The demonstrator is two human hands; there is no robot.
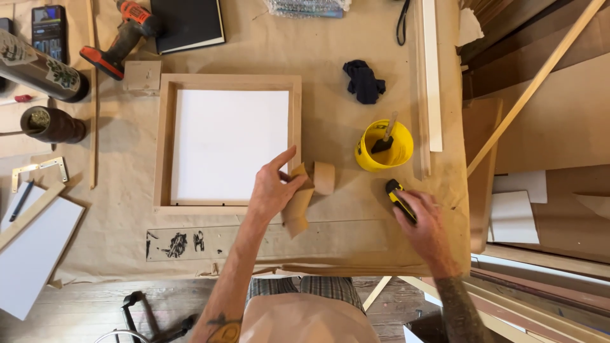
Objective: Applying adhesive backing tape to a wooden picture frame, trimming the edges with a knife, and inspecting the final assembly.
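we hold a roll of brown paper tape (311,184) with our left hand (272,190), the fingers (283,159) half curled, thumb and forefinger pinching the loose strip that hangs down from the roll toward our body; the index finger points up along the lower right corner of the wooden frame (166,143). the roll itself stands just right of those fingertips, touching the strip, beside the frame's right rail. our right hand (422,222) is closed around a yellow and black utility knife (399,198), whose tip pokes out above the knuckles, well apart from the tape. to do this well, we judge the strip should be kept taut and flat between thumb and roll, the knife brought across it square, and the blade kept away from the left fingers. a yellow bucket with a brush (383,147) sits just above the knife hand
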